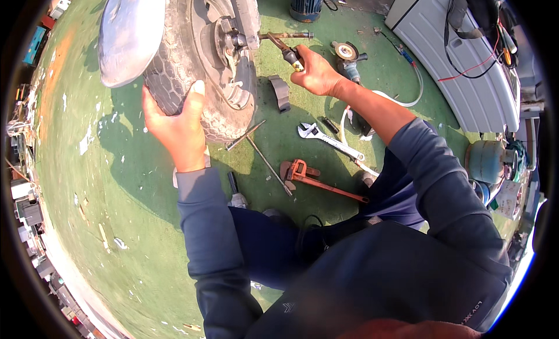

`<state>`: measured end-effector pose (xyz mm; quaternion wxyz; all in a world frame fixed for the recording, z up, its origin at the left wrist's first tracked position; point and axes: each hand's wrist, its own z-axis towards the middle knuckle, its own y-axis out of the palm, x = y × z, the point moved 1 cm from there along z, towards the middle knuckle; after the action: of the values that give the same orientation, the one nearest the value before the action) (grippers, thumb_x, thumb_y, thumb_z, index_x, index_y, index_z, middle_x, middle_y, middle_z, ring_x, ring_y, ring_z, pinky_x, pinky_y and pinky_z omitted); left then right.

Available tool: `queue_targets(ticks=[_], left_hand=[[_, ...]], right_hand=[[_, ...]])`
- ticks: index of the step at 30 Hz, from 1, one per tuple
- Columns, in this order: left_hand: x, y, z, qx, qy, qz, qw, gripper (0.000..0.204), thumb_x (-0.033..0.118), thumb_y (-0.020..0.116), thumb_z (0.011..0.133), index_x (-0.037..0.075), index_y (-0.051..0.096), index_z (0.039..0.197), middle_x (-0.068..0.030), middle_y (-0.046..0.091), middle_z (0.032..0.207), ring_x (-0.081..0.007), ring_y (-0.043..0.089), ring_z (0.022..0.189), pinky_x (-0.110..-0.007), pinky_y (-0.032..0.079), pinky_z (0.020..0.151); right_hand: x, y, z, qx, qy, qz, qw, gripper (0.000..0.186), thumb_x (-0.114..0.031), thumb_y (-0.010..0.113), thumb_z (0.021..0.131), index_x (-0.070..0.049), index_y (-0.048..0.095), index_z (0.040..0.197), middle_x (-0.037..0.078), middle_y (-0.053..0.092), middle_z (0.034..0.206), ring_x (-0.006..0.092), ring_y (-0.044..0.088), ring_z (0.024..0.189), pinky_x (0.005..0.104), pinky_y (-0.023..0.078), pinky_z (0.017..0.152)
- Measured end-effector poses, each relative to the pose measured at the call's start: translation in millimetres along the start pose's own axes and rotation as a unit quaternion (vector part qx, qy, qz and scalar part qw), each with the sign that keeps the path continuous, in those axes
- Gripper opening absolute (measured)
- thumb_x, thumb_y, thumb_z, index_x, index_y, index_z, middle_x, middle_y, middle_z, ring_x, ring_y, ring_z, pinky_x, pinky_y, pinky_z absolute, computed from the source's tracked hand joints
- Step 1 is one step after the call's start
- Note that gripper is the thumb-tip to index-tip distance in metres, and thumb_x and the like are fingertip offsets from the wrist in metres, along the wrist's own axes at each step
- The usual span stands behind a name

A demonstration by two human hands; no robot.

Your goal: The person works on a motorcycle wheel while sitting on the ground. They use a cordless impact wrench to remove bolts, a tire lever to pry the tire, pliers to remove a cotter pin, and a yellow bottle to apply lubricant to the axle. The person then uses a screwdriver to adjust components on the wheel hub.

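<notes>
Green floor (pixel 116 182) strewn with tools; left hand (pixel 177 126) grips tyre (pixel 174 65), right hand (pixel 317 76) clamps pliers (pixel 285 50).

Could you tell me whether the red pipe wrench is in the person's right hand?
No, the red pipe wrench lies on the green floor, while the right hand grips pliers at the wheel.

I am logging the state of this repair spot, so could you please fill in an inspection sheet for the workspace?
Surface: worn green floor with white flecks.
Job's things: wheel with treaded tyre, raised off the floor; pliers at its axle.
Clutter: adjustable wrench, red pipe wrench, angle grinder, curved dark part, crossed metal rods.
Grippers: left hand grips the tyre; right hand holds the pliers.
Cables: white cord by the grinder; red and black wires on a grey panel.
Surroundings: green gas cylinder at right, boxes along the left rim.
</notes>
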<state>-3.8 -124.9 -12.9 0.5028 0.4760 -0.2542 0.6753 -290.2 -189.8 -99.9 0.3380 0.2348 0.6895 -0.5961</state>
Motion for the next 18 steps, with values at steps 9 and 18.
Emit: queue_targets(ticks=[9, 18], left_hand=[[2.2, -17.2, -1.8, -0.021, -0.01, 0.027, 0.999, 0.068, 0.0, 0.08, 0.079, -0.007, 0.051, 0.14, -0.0126, 0.062, 0.13, -0.0201, 0.061, 0.114, -0.035, 0.047, 0.104], [5.1, -13.9, -6.6, -0.038, -0.02, 0.062, 0.997, 0.074, 0.005, 0.079, 0.082, -0.006, 0.044, 0.146, -0.0133, 0.055, 0.14, -0.0217, 0.055, 0.124, -0.036, 0.042, 0.109]], right_hand=[[-99.6, 0.8, -18.9, -0.1, 0.323, 0.42, 0.842, 0.019, -0.026, 0.063, 0.081, -0.012, 0.052, 0.076, 0.002, 0.052, 0.075, 0.0128, 0.046, 0.056, 0.0289, 0.035, 0.05], [3.3, 62.7, 6.9, 0.131, 0.002, 0.087, 0.988, 0.039, -0.021, 0.065, 0.079, 0.0, 0.049, 0.108, 0.023, 0.061, 0.093, 0.0439, 0.06, 0.091, 0.0492, 0.048, 0.082]])
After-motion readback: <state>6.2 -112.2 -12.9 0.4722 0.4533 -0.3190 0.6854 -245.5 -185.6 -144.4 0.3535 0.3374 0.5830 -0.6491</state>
